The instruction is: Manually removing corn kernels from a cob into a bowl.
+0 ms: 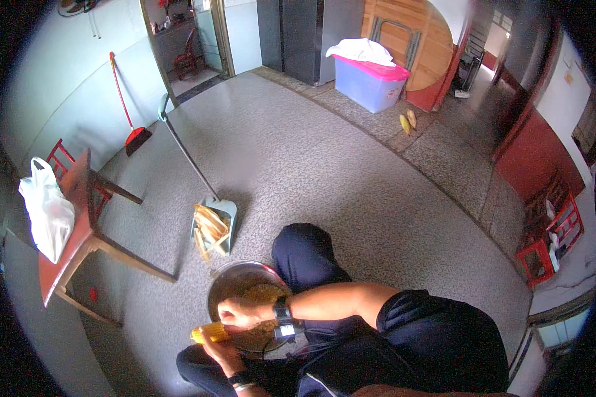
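A yellow ear of corn (213,333) lies in my left hand (220,350), at the near left rim of a round metal basin (218,280). My right hand (244,312) is over the basin with its fingers curled, close to the right end of the corn. Whether it grips the corn or loose kernels cannot be told. Loose kernels (263,293) lie in the basin, partly hidden by my right hand and forearm. The basin stands on the floor between my bent legs. Both wrists wear dark bands.
Beyond the basin a long-handled dustpan (232,213) holds corn husks (211,226). At the left stands a wooden table (74,243) with a white plastic bag (49,213). A red broom (138,139) leans on the wall. Two ears of corn (405,124) lie near a plastic storage box (365,87).
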A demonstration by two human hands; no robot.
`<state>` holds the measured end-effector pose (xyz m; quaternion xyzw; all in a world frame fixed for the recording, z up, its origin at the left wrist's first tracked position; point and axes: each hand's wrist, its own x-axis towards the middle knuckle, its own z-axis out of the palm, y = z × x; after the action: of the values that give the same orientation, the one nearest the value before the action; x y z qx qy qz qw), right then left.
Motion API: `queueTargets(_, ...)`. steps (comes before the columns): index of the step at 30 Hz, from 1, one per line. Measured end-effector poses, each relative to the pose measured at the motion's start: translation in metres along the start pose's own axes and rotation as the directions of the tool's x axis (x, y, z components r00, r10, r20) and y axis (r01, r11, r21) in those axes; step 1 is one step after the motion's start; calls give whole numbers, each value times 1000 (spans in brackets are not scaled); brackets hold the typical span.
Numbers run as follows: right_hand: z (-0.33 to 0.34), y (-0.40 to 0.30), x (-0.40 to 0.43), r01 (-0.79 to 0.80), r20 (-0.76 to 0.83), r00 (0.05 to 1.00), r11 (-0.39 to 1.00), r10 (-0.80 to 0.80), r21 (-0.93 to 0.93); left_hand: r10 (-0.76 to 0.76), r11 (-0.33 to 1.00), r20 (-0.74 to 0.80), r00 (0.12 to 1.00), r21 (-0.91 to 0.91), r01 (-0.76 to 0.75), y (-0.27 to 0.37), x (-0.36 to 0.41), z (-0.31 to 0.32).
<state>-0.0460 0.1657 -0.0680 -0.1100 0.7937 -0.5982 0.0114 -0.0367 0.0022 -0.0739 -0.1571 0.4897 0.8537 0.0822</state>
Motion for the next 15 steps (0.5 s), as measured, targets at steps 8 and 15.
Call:
queueTargets(8, -21, -14, 8, 32, -256, 967, 998, -16, 58, -44, 997, 92, 995, -65, 51, -3, 5, -6)
queueTargets(15, -68, -53, 1, -276, -333, 909, 960, 249, -37, 198, 956, 75, 977, 207, -210, -21, 16, -41)
